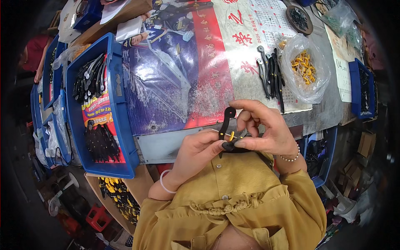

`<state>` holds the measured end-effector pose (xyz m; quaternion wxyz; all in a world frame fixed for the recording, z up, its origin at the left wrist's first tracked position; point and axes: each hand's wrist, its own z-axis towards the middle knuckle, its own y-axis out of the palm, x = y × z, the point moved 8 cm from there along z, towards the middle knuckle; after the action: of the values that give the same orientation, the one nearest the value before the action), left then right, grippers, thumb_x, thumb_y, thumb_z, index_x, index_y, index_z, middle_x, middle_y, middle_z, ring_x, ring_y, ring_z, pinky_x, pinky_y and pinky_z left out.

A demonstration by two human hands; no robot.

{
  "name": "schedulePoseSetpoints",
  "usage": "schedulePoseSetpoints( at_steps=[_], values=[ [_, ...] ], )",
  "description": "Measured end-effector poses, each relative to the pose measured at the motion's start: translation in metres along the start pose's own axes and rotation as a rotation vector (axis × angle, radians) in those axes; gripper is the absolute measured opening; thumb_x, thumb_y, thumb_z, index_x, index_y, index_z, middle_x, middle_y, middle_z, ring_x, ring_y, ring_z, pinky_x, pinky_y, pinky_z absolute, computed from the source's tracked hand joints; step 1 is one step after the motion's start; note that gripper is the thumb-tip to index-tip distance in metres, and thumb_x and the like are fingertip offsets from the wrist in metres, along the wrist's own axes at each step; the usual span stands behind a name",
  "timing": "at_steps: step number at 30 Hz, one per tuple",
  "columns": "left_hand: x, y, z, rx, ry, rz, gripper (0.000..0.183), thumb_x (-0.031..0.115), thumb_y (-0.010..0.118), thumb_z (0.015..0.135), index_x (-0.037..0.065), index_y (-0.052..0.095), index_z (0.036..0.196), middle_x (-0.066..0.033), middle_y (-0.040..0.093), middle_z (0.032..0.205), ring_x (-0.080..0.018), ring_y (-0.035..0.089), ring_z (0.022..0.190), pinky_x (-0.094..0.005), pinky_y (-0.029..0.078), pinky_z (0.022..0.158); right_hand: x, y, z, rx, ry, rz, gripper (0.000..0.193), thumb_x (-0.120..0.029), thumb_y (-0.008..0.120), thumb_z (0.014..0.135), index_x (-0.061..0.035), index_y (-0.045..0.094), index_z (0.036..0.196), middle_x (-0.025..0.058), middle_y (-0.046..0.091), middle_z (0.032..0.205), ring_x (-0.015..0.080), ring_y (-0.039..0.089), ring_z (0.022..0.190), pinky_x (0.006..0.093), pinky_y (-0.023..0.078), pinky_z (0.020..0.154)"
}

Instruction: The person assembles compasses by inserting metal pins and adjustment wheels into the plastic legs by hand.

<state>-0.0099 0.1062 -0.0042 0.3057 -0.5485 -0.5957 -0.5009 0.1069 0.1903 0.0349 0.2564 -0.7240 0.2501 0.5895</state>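
Note:
In front of my chest, my left hand [197,151] is closed, pinching a slim curved black plastic part [225,125] with a round end pointing up. A small yellow piece with a thin metal pin [231,136] sits across the black part, between my two hands. My right hand [266,130] is closed too, its thumb pressed at the lower end of a dark piece [228,146] by the yellow one. Where the parts meet is partly hidden by my fingers, so I cannot tell whether they are joined.
A clear plastic bag [287,79] of yellow pinned pieces lies beyond my right hand, beside several black parts [271,75]. To the left stands a blue tray [131,137] with more black parts. A round dish [309,25] of small dark pieces sits far right. Posters cover the table.

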Motion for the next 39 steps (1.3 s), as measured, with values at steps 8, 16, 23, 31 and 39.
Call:
schedulePoseSetpoints(
  at_steps=[8,16,23,31,39],
  values=[
    [0.005,-0.003,-0.003,0.063,0.038,-0.093,0.016,0.008,0.058,0.088,-0.007,0.061,0.093,-0.0036,0.054,0.082,-0.0060,0.048,0.070,-0.0210,0.040,0.060,-0.025,0.009,-0.004,0.048,-0.173,-0.209,0.070,-0.014,0.080,0.064,-0.0029,0.047,0.126,0.0052,0.060,0.080,0.0096,0.048,0.049,0.0233,0.038,0.045],
    [0.007,-0.002,-0.001,0.028,0.129,0.030,0.015,0.005,0.056,0.089,-0.007,0.060,0.097,-0.0034,0.053,0.083,-0.0065,0.048,0.070,-0.0204,0.039,0.060,-0.049,0.011,-0.008,0.180,-0.529,-0.417,0.032,-0.006,0.074,0.067,0.0014,0.063,0.096,0.0055,0.059,0.066,0.0116,0.050,0.048,0.0231,0.039,0.043],
    [0.005,-0.006,-0.005,0.061,0.131,-0.054,0.015,0.004,0.056,0.089,-0.008,0.059,0.097,-0.0028,0.052,0.084,-0.0061,0.047,0.070,-0.0199,0.038,0.060,-0.046,0.021,-0.005,0.159,-0.565,-0.625,0.043,-0.017,0.078,0.063,0.0003,0.059,0.098,0.0078,0.057,0.071,0.0205,0.058,0.058,0.0299,0.045,0.049],
    [0.008,-0.009,-0.004,0.105,0.206,0.022,0.014,0.003,0.059,0.086,-0.005,0.062,0.097,-0.0051,0.053,0.078,-0.0096,0.048,0.068,-0.0231,0.039,0.060,-0.054,0.028,-0.009,0.191,-0.689,-0.719,0.030,-0.017,0.075,0.063,-0.0026,0.062,0.086,0.0057,0.057,0.071,0.0181,0.055,0.052,0.0285,0.043,0.044],
    [0.023,-0.004,-0.006,0.005,0.234,0.216,0.018,0.005,0.062,0.082,-0.003,0.064,0.098,-0.0082,0.056,0.078,-0.0142,0.052,0.066,-0.0252,0.039,0.057,-0.009,0.007,0.010,0.071,-0.003,0.300,0.029,-0.006,0.067,0.079,0.0013,0.057,0.105,0.0036,0.062,0.078,0.0044,0.055,0.066,0.0197,0.042,0.058]
  ],
)
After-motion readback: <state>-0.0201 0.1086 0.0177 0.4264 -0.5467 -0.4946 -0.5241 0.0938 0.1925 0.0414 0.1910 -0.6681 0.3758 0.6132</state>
